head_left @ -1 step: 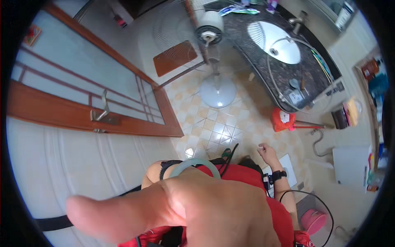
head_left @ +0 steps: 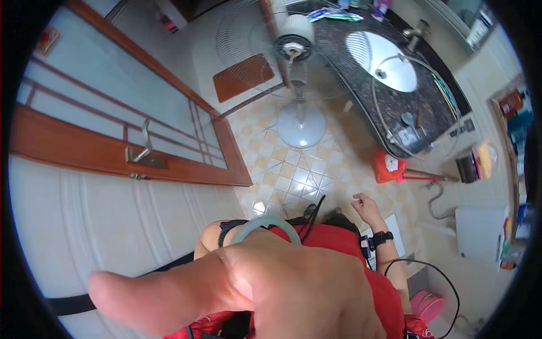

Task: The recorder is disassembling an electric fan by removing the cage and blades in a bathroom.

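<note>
Left hand [head_left: 305, 282] raised before pedestal fan [head_left: 301, 130], thumb out, fingers unseen; grip, I cannot tell. Right hand [head_left: 367, 209] right of fan, fingers loosely curled, apart.

1. Hands [head_left: 313, 279] [head_left: 367, 209]: two.
2. Pale green bangle [head_left: 268, 220]: one.
3. Black wrist device [head_left: 384, 238]: one.
4. Standing fan [head_left: 298, 86]: one.
5. Dark countertop [head_left: 361, 85]: one.
6. Sink basin [head_left: 402, 79]: one.
7. Faucet [head_left: 416, 34]: one.
8. Wood-framed door [head_left: 121, 107]: one.
9. Lever handle [head_left: 147, 142]: one.
10. Brown floor mat [head_left: 243, 78]: one.
11. Red bag [head_left: 387, 168]: one.
12. Pink container [head_left: 427, 307]: one.
13. Bottles [head_left: 511, 104] at right edge: several; exact count unclear.
</note>
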